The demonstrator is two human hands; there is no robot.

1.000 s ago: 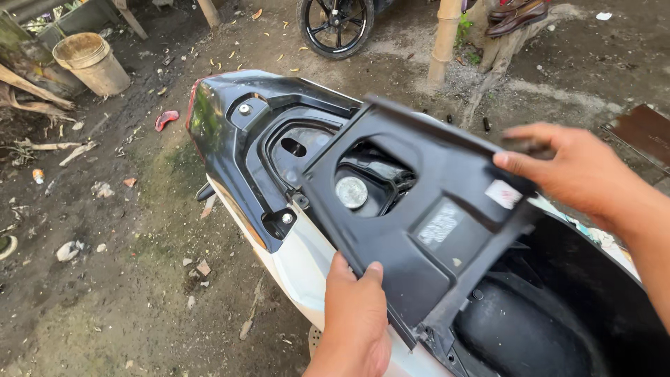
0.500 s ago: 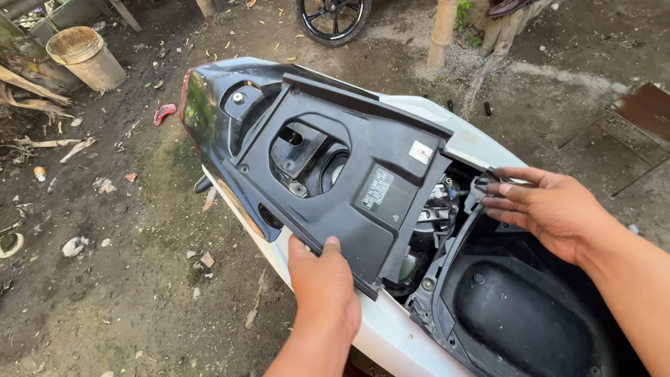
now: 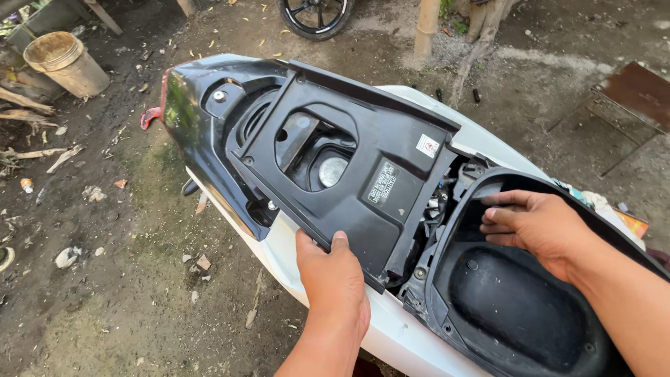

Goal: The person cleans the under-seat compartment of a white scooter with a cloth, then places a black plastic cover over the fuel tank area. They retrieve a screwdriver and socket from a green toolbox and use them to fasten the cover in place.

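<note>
A white scooter (image 3: 293, 241) with its seat off stands below me, tail to the upper left. A black plastic cover panel (image 3: 349, 164) with a large round cut-out lies tilted over the rear frame. My left hand (image 3: 333, 276) grips the panel's near edge, thumb on top. My right hand (image 3: 534, 227) rests with curled fingers on the front rim of the black under-seat storage tub (image 3: 516, 307), beside exposed wiring and parts in the gap (image 3: 436, 202) between tub and panel.
Bare dirt ground lies to the left with scattered litter and stones. A tan bucket (image 3: 66, 63) and wood scraps sit at the upper left. A wheel (image 3: 314, 14) and a wooden post (image 3: 426, 24) stand at the top, a rusty metal frame (image 3: 631, 94) at the right.
The black panel has swung down from a raised tilt to lie nearly flat over the rear frame. My right hand left the panel's far edge and moved onto the storage tub's rim.
</note>
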